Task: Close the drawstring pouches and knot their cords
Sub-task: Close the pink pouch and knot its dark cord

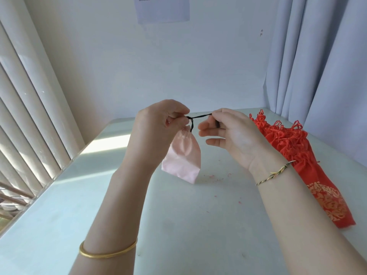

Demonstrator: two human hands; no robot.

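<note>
A pale table stands between window blinds and a grey curtain

— Do we find anything to read here?
— Only one dark printed line at the top of the sheet of paper on the wall, and we cannot make it out: too small, too blurred.
— And the gold pattern on the red pouch?
— We see ornament there, no legible characters.
</note>
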